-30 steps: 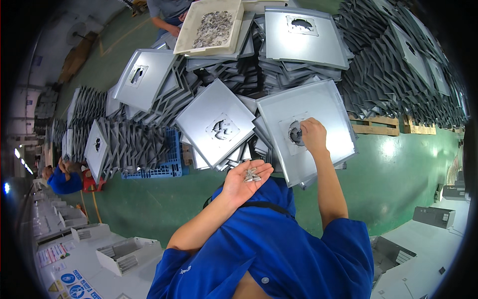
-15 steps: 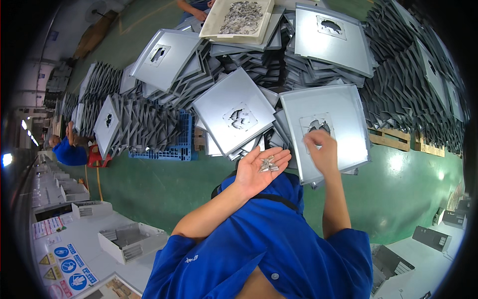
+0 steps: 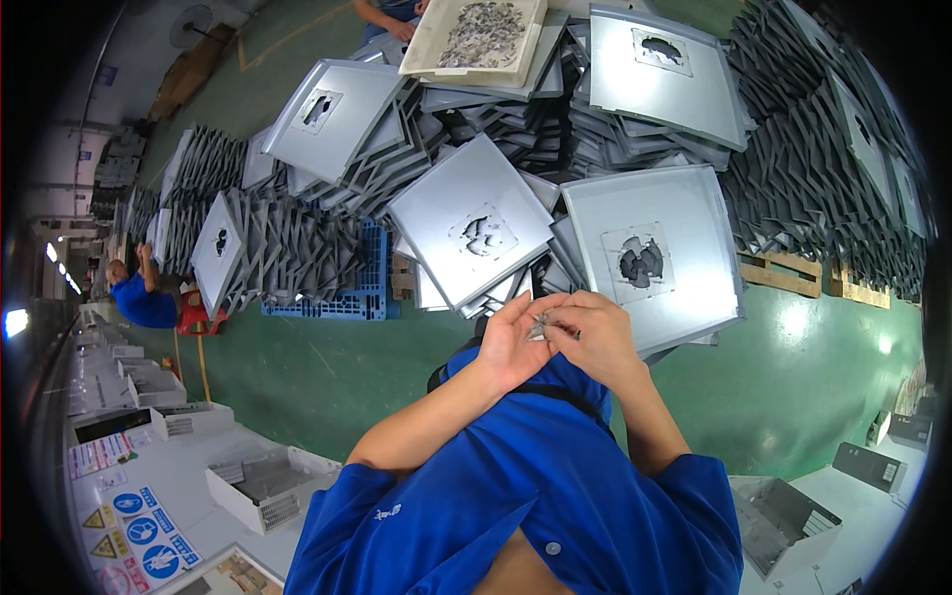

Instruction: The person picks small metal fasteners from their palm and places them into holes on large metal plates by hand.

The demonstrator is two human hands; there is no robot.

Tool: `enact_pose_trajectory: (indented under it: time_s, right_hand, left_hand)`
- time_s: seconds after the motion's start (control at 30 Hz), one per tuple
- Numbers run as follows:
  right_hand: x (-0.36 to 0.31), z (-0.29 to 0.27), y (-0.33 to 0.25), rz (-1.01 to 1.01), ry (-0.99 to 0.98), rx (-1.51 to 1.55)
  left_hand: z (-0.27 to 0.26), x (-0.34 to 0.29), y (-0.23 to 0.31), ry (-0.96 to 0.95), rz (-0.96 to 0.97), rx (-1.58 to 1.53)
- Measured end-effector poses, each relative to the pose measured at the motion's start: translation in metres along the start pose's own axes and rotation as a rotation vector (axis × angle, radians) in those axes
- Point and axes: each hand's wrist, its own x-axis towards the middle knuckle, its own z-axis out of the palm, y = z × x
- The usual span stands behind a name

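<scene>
1. Grey metal parts [image 3: 543,325], a small handful, lie in our left hand [image 3: 511,342], held palm up in front of our chest above the blue shirt [image 3: 516,486].
2. Our right hand [image 3: 595,337] now sits against the left one, its fingertips [image 3: 557,319] pinching into the pile; a second ago it was out on the panel [image 3: 654,253] at the dark cutout [image 3: 640,260].
3. So the right hand has left the panel and come back to the parts. We judge that it is picking the next piece, though how many it pinches is too small to tell.
4. Left grip: cupped, narrow, holding the parts. Right grip: narrow, fingertips closed on a part in the palm, not yet lifted away.
5. That panel lies just beyond our hands, tilted on a stack, its cutout uncovered. A second panel [image 3: 471,233] with a similar cutout lies beside it to the left.
6. Around them, many grey panels stand and lie in piles on the green floor [image 3: 327,357], some on a blue pallet [image 3: 342,288].
7. Far ahead, a beige tray [image 3: 421,50] of small grey parts rests on a stack, with another person's hand [image 3: 402,30] at its edge.
8. At the left, a person in blue [image 3: 139,297] bends among the stacks.
</scene>
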Motion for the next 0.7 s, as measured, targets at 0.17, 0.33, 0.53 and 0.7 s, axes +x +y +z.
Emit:
enact_pose_trajectory:
  time_s: [0.17, 0.33, 0.53, 0.7]
  right_hand:
    - [-0.002, 0.001, 0.001, -0.018, -0.032, -0.048]
    - [0.002, 0.004, -0.003, -0.018, -0.152, -0.173]
    - [0.005, 0.007, -0.007, -0.11, -0.042, -0.024]
    - [-0.004, 0.004, -0.002, -0.03, -0.111, 0.018]
  left_hand:
    - [0.007, 0.003, -0.004, 0.053, -0.036, -0.011]
    - [-0.006, 0.006, -0.002, 0.058, -0.023, -0.034]
    - [-0.013, 0.011, -0.007, 0.04, 0.039, -0.087]
    - [-0.03, 0.027, -0.02, 0.109, -0.018, -0.112]
